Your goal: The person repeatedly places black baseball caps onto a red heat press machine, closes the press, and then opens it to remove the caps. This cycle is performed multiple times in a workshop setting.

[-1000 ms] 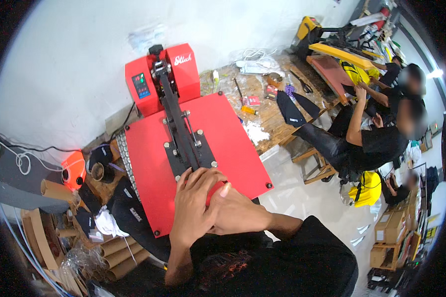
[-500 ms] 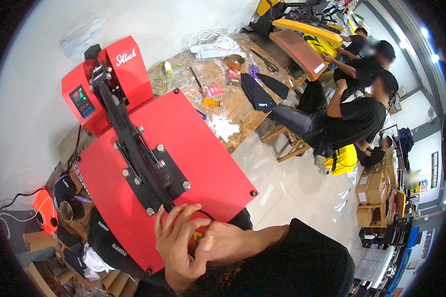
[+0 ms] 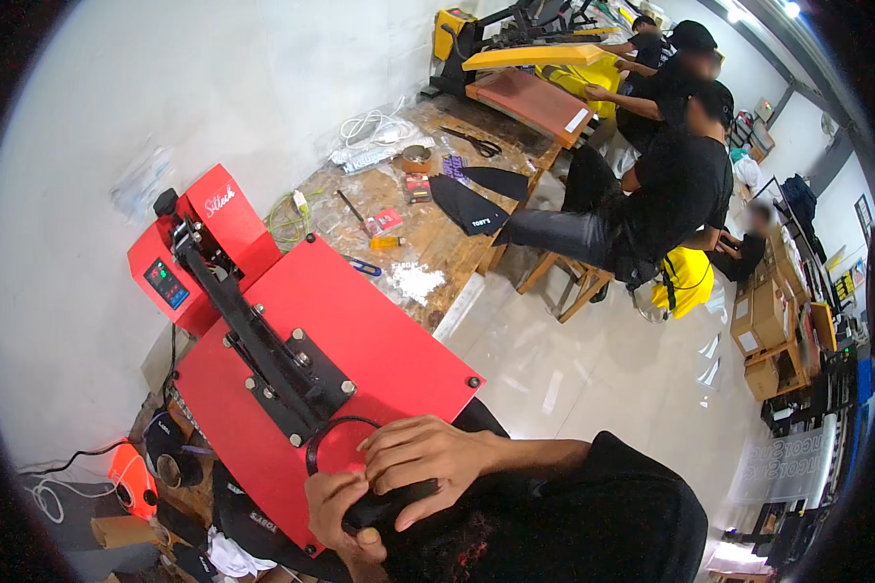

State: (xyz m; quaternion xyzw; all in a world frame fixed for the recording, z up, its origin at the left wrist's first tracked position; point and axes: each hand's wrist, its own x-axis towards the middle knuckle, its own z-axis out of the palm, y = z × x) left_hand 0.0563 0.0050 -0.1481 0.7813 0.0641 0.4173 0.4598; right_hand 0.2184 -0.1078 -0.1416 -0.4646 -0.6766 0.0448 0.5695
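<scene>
A red heat press (image 3: 389, 340) with a black lever arm (image 3: 253, 350) fills the left of the view, its top plate lowered. At its front edge, my left hand (image 3: 338, 510) is closed round the left side of the black handle (image 3: 391, 503). My right hand (image 3: 428, 466) curls over the same handle from the right, fingers bent and thumb below. A thin black curved bar (image 3: 335, 425) arches over the plate beside my hands. Dark fabric (image 3: 478, 416) shows past the plate's right edge. My palms hide part of the handle.
A wooden worktable (image 3: 335, 214) behind the press holds scissors (image 3: 472, 143), black fabric pieces (image 3: 467, 204), a tape roll (image 3: 416, 158) and white scraps (image 3: 418, 284). Co-workers (image 3: 676, 194) sit right, near another press (image 3: 530, 102). An orange object (image 3: 133, 481) and cloths lie lower left.
My hands have shifted from loosely meeting at the plate's front edge to wrapping round the handle, which now shows nearer me. The view has turned, moving the surroundings across the picture.
</scene>
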